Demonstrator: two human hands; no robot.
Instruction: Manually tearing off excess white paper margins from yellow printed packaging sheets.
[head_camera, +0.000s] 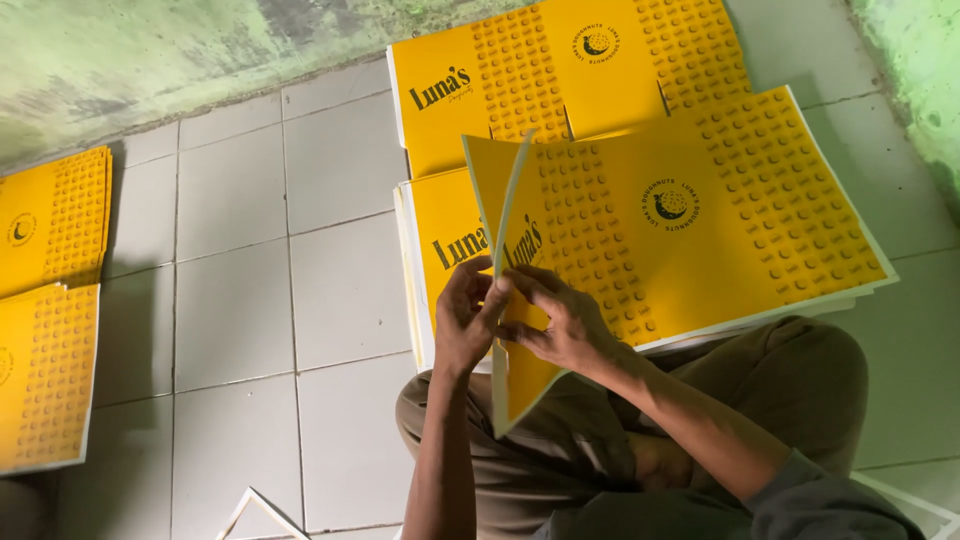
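pale tiled floor (300, 300) runs under everything, meeting a green stained wall (150, 50) at the far edge. on it, straight ahead, lies a big stack (560, 70) of flat yellow box sheets, printed with a dotted pattern and a round dark mark, with a second stack (440, 230) overlapping it nearer the person. off to the left sits another pile (50, 320) of the same yellow sheets, well apart from the rest. the person sits cross-legged in brown trousers (800, 380), knees just under the near stack's edge. one sheet (720, 210) is lifted above the stack, its left flap bent upright along a crease. the left hand (465, 320) and right hand (565, 320) meet at that crease, fingers pressed together and pinching the folded edge from either side. a white corner (262, 512) of something, maybe card, pokes in at the bottom.
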